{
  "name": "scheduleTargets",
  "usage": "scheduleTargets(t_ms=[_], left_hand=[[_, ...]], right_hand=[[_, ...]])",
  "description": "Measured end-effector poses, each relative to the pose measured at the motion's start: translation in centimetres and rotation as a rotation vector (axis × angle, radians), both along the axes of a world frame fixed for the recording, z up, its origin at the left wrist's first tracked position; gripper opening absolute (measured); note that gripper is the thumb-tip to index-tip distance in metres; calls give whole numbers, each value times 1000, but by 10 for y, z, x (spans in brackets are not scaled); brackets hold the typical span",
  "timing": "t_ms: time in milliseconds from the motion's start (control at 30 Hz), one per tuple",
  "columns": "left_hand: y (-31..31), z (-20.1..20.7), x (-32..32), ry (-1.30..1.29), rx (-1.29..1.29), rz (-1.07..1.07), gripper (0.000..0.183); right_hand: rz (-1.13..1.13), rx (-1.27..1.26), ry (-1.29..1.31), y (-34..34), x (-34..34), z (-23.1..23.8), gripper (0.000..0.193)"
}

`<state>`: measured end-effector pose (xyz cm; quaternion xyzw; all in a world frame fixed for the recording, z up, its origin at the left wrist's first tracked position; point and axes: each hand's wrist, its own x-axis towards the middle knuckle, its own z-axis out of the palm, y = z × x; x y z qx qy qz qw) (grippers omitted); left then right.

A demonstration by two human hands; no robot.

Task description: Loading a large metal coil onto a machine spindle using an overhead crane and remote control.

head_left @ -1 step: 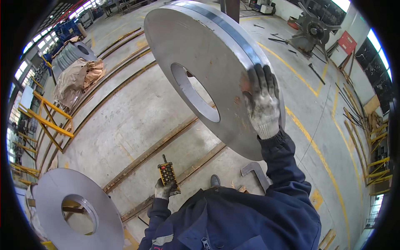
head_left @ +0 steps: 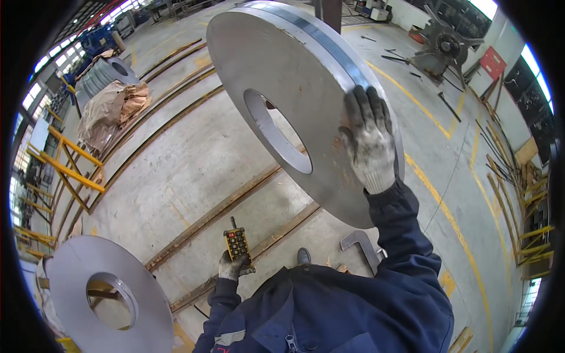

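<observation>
A large grey steel strip coil [head_left: 288, 70] stands tilted on edge ahead of me, with a blue-grey band around its rim and a round hole through its middle. My right hand [head_left: 371, 138], in a white knitted glove with dark-stained fingers, lies on the coil near its right edge, fingers stretched out and holding nothing. Lower down, my left hand [head_left: 231, 267], gloved too, is closed around a yellow-and-black crane remote control [head_left: 237, 244] with a stubby antenna and rows of buttons. The palm side of both gloves is hidden.
A second steel coil [head_left: 70, 288] stands at the lower left. Rusty floor rails [head_left: 215, 220] run diagonally beneath. A C-shaped steel hook [head_left: 365, 250] lies by my feet. Yellow frames [head_left: 70, 162] and wrapped coils [head_left: 109, 115] are at left; a dark spoked machine [head_left: 441, 47] stands far right.
My right hand's fingers have shifted slightly up and left on the coil. The left hand keeps the remote in the same place.
</observation>
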<state>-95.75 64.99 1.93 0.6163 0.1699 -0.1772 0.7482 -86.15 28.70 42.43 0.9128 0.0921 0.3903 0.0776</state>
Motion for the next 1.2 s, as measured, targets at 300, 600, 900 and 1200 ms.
scheduleTargets(t_ms=[300,600,900,1200], left_hand=[[-47,19,37,-98,-118,109,49],[-47,15,67,29,-98,117,44],[-8,-20,227,4,-214,-118,52],[55,-29,397,-18,-256,-436,51]], right_hand=[[387,-230,-35,-9,155,90,61],[347,-184,222,16,213,131,68],[97,-445,7,-5,279,111,55],[-333,10,12,-46,317,88,58]])
